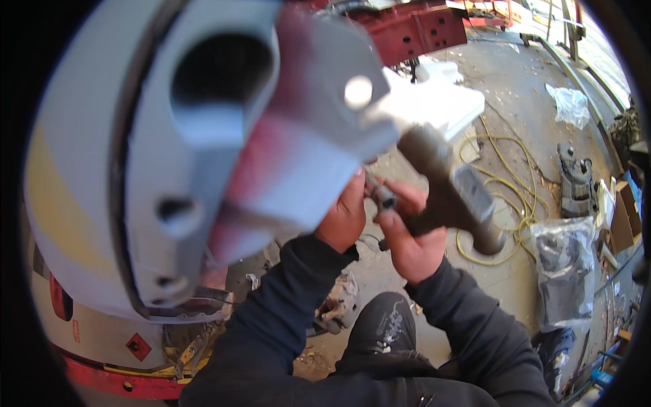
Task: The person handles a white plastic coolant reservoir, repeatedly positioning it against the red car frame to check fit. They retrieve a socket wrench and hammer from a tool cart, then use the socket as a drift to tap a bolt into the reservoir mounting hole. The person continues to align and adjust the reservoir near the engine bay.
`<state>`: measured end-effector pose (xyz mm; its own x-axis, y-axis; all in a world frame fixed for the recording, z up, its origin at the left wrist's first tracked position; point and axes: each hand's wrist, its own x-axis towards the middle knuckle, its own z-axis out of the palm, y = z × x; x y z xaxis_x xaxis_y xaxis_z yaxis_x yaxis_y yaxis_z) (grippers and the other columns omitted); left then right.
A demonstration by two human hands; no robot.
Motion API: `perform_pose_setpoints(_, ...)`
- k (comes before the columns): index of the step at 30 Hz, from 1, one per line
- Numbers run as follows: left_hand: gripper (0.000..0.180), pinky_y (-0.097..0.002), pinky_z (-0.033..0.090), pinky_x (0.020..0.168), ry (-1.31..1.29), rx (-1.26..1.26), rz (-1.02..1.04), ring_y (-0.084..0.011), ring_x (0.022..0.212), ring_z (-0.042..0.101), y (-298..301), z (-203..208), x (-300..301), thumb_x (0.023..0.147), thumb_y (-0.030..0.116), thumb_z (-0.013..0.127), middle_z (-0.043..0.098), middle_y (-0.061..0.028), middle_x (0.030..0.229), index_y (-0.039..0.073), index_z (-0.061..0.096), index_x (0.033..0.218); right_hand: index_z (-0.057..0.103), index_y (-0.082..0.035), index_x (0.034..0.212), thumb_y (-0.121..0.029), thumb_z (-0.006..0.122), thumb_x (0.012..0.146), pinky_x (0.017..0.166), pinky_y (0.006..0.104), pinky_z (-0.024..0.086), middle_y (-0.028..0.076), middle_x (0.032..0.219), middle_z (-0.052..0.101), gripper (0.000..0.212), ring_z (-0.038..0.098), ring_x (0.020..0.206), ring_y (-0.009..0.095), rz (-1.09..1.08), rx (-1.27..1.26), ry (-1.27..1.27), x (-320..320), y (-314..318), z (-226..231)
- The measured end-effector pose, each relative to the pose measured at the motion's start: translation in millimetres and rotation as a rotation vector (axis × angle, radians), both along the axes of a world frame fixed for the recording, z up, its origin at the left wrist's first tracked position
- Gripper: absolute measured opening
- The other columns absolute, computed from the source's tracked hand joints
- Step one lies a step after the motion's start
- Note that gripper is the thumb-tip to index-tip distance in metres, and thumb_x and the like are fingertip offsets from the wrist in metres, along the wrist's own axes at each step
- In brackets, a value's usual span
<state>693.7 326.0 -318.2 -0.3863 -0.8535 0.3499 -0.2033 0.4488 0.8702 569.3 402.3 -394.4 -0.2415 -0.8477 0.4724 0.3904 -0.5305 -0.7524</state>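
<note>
My right hand (415, 249) is closed round a hammer (453, 186), whose blurred dark metal head tilts down to the right. Its thumb and forefinger also sit close against a small grey metal piece with a hollow round end (386, 199). Close by on the left, my left hand (344, 222) has its fingers curled at the other side of that piece, partly hidden behind a bracket. This grey and reddish sheet-metal bracket (291, 176) juts out from a large light-grey vehicle body part (173, 156) with several round holes. Both hands are just past the bracket's lower edge.
A red steel beam (420, 32) with holes crosses the top. On the floor are white pieces (441, 98), a looped yellow cord (498, 180), a plastic-wrapped dark part (564, 271), a black part (576, 180) and a cardboard box (624, 217). My knee (383, 329) is below my hands.
</note>
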Motion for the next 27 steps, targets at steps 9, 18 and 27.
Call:
perform_pose_setpoints(9,0.033,-0.0365,0.060,0.098,-0.458,-0.428,-0.030,-0.0247,0.113,0.079,19.0,-3.3,38.3,0.107,0.010,0.063,0.081,-0.0198,0.121,0.001,0.062,0.139,0.069,-0.001,0.136,-0.001,0.078,0.098,0.074,0.0246,0.048,0.002,0.111,0.069,0.040,0.057,0.085,0.006,0.004,0.090,-0.139,15.8,37.9,15.3)
perform_pose_setpoints(18,0.029,-0.0414,0.057,0.088,0.891,0.700,-0.249,-0.0226,0.104,0.069,34.5,-32.7,8.5,0.112,0.023,0.055,0.070,-0.0094,0.109,0.012,0.058,0.138,0.068,-0.002,0.121,0.009,0.070,0.096,0.083,0.0305,0.054,0.009,0.105,0.071,0.026,0.068,0.093,0.014,-0.132,0.115,-0.143,13.7,76.2,-65.1)
perform_pose_setpoints(27,0.046,-0.0415,0.035,0.051,-0.179,-0.962,-0.223,-0.0246,0.051,0.044,-18.4,-1.9,-16.7,0.093,0.010,0.082,0.043,-0.0066,0.059,0.009,0.044,0.067,0.074,-0.002,0.118,-0.013,0.069,0.106,0.067,0.0374,0.049,0.010,0.076,0.061,0.017,0.057,0.069,0.020,-0.387,0.356,0.474,-30.1,79.6,-116.4)
